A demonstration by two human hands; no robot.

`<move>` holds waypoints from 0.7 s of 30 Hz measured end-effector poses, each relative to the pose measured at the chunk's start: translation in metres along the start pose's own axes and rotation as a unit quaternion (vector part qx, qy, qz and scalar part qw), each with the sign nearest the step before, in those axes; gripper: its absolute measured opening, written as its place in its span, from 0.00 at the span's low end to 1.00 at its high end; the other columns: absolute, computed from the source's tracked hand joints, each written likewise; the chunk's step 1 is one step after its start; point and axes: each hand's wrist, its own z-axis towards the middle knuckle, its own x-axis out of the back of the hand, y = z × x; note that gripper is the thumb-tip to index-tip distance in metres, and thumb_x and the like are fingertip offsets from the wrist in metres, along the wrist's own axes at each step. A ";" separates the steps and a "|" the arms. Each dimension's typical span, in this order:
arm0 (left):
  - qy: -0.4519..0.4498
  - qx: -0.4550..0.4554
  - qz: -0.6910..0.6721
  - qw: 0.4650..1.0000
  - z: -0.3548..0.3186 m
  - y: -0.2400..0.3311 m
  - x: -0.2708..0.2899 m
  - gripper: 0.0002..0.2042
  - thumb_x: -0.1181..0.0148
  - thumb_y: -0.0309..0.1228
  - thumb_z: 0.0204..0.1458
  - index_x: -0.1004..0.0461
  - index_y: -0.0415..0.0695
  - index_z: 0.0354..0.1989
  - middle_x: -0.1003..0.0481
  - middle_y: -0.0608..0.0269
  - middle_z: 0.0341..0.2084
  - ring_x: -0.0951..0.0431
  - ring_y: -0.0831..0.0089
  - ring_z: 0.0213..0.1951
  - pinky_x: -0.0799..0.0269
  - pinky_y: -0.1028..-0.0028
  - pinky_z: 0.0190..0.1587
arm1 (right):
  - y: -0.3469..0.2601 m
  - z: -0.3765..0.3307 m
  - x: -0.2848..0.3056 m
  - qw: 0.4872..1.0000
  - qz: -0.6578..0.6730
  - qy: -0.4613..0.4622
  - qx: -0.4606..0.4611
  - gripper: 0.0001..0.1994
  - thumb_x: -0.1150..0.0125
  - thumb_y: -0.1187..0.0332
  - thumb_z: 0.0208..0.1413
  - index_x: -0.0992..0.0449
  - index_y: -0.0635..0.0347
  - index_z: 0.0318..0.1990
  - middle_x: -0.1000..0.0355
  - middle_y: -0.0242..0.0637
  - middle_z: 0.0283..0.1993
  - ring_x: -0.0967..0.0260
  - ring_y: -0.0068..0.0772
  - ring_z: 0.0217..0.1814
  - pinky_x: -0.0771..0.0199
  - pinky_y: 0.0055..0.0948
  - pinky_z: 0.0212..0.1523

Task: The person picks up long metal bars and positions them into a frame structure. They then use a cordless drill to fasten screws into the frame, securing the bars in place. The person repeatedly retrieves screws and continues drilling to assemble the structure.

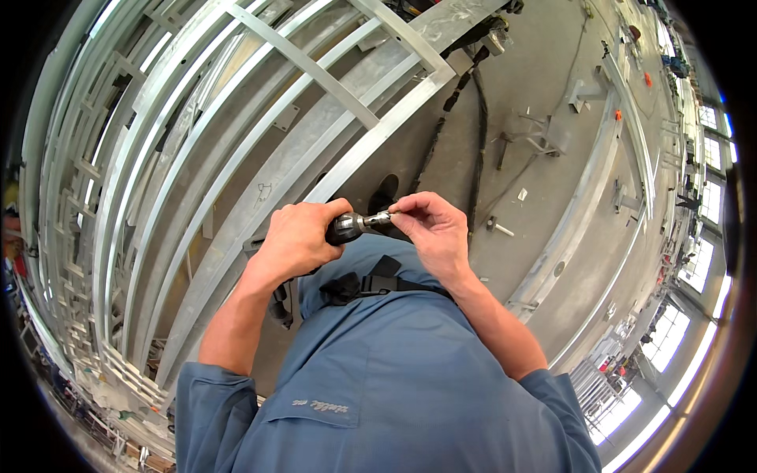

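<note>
In front of my waist, my left hand (298, 235) is wrapped round a cordless drill (344, 229) with a black, ridged chuck. The drill points to the right, and most of its body is hidden behind my hand. A short silver bit holder (378, 219) sticks out of the chuck. My right hand (435, 233) pinches its tip between thumb and fingertips. Whether a small bit or screw sits in the pinch is too small to tell.
Long aluminium frames (307, 67) with crossbars fill the left side, close to my left arm. Dark cables (478, 134) run along the grey floor ahead. Metal stands (544, 135) and a long beam (579, 205) lie to the right. A dark belt (386, 284) crosses my waist.
</note>
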 end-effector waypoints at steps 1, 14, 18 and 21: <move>0.007 -0.006 0.008 1.000 0.000 -0.001 -0.001 0.16 0.35 0.29 0.40 0.24 0.52 0.42 0.21 0.57 0.25 0.21 0.52 0.33 0.29 0.56 0.36 | 0.001 0.000 -0.001 1.000 0.014 0.006 -0.003 0.07 0.37 0.82 0.59 0.22 0.63 0.44 0.22 0.30 0.41 0.25 0.19 0.44 0.24 0.21 0.47; 0.021 0.009 0.044 0.999 0.004 0.004 -0.007 0.14 0.37 0.26 0.40 0.26 0.51 0.39 0.23 0.54 0.25 0.22 0.47 0.34 0.31 0.52 0.35 | 0.010 0.006 0.013 0.995 -0.052 0.002 -0.083 0.04 0.38 0.72 0.64 0.20 0.62 0.40 0.24 0.25 0.31 0.34 0.13 0.32 0.33 0.18 0.34; 0.016 0.014 0.054 0.998 0.013 0.008 -0.015 0.14 0.37 0.29 0.41 0.25 0.52 0.40 0.22 0.52 0.27 0.21 0.45 0.35 0.29 0.51 0.38 | 0.015 0.008 0.029 0.991 -0.067 -0.028 -0.110 0.06 0.41 0.75 0.65 0.21 0.67 0.45 0.22 0.31 0.38 0.26 0.18 0.39 0.25 0.19 0.43; 0.006 0.037 0.095 0.995 0.031 0.018 -0.020 0.17 0.34 0.32 0.41 0.23 0.52 0.43 0.20 0.53 0.29 0.20 0.48 0.37 0.27 0.55 0.41 | 0.033 0.010 0.055 0.994 -0.021 -0.002 -0.110 0.12 0.42 0.72 0.66 0.24 0.67 0.53 0.21 0.36 0.47 0.25 0.21 0.45 0.24 0.23 0.48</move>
